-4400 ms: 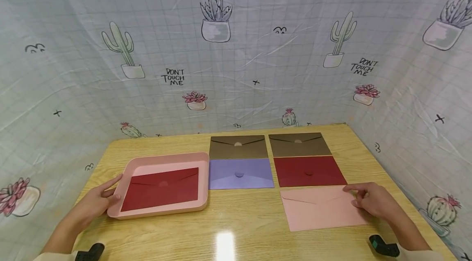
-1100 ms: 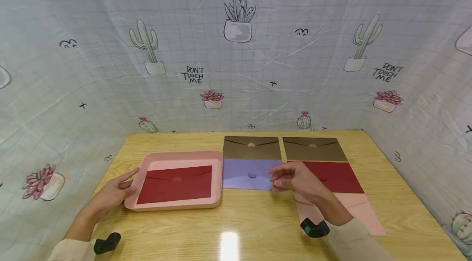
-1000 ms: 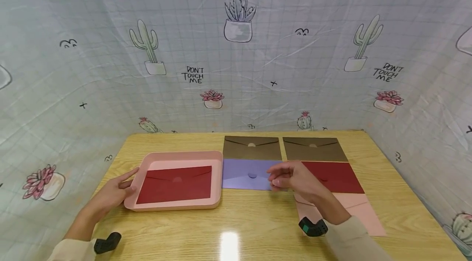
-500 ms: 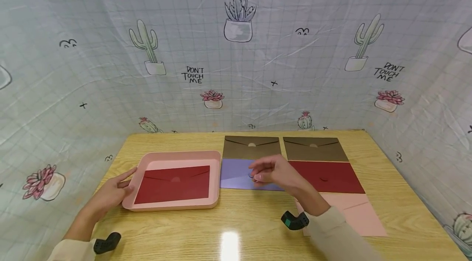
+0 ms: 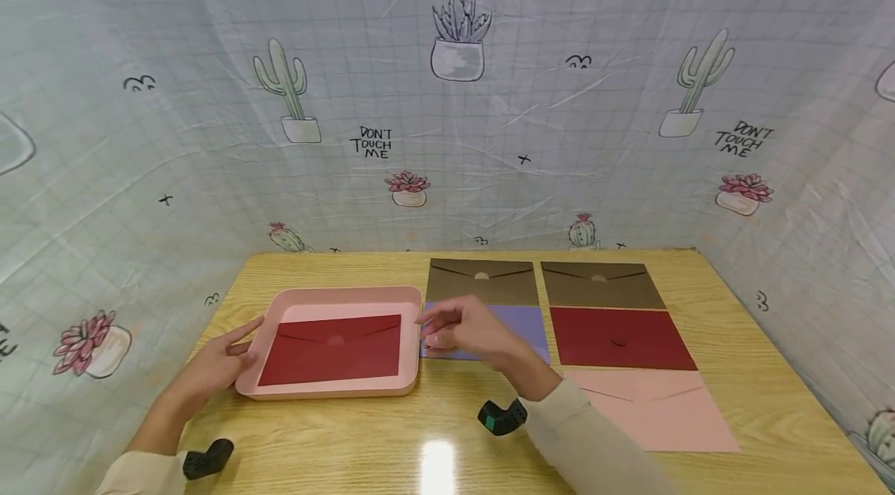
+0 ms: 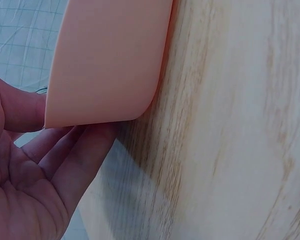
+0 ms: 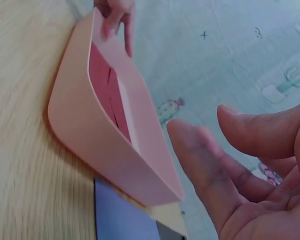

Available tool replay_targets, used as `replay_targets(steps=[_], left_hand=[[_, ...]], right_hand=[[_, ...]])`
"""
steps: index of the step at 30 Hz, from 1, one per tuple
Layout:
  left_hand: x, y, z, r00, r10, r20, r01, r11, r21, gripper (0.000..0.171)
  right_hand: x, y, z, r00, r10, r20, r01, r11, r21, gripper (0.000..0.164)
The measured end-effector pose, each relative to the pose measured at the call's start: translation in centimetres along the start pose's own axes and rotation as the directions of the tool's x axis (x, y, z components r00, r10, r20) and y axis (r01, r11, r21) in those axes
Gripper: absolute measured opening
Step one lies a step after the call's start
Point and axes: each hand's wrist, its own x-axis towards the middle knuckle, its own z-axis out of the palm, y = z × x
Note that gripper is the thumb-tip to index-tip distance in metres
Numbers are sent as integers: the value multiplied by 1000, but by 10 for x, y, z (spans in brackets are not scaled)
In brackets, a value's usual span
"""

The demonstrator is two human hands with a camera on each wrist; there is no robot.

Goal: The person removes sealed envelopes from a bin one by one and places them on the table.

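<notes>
A pink tray (image 5: 336,389) stands at the left of the table with a dark red envelope (image 5: 332,359) lying flat inside it. My left hand (image 5: 213,367) grips the tray's left end, thumb at the rim and fingers reaching against the outside and underneath, as the left wrist view shows. By the opposite end of the tray is my right hand (image 5: 467,328), loosely bent, over the left part of a purple envelope (image 5: 520,330). In the right wrist view its thumb (image 7: 260,132) and index finger are apart, with nothing between them, and the tray's wall lies just beyond.
Two brown envelopes (image 5: 482,291) lie in the back row. Right of the purple one is another dark red envelope (image 5: 622,339), with a pink envelope (image 5: 657,409) in front of it. Printed cloth (image 5: 489,106) walls surround the wooden table (image 5: 336,440) on three sides.
My right hand, on the pink envelope's right side at first, has moved left across the purple envelope to the tray's right end. My left hand stays on the tray. The head view has shifted slightly.
</notes>
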Motion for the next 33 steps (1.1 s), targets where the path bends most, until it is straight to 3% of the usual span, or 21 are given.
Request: replay_targets(steps=[6,11,16,21,25,28,33], left_hand=[[0,0,1,1000,-10,-7,10,1000,1,70],[-3,1,3,999,10,-32,-9,1000,25,69],[-3,0,4,999,32,-28,-32,999,14,69],[-4,0,5,999,38,-10,-38,999,-10,69],[-4,1,6,999,44,-3,-44,999,-26,70],[-4,1,6,999,48,-11,-48,999,-19,69],[-1,2,5,999,44,-31,-44,999,-6,68]], right_hand=[[24,2,30,997,80,-23,-79,996,48,38],[38,4,54,978,160,-132,-157,987,28,46],[44,4,76,961,143,-237,-151,988,-18,56],[51,7,91,925,178,-337,-142,981,129,69],[55,9,94,899,243,-365,-135,945,298,72],[53,7,92,893,276,-356,-137,919,369,68],[51,6,91,901,241,-361,-111,932,345,56]])
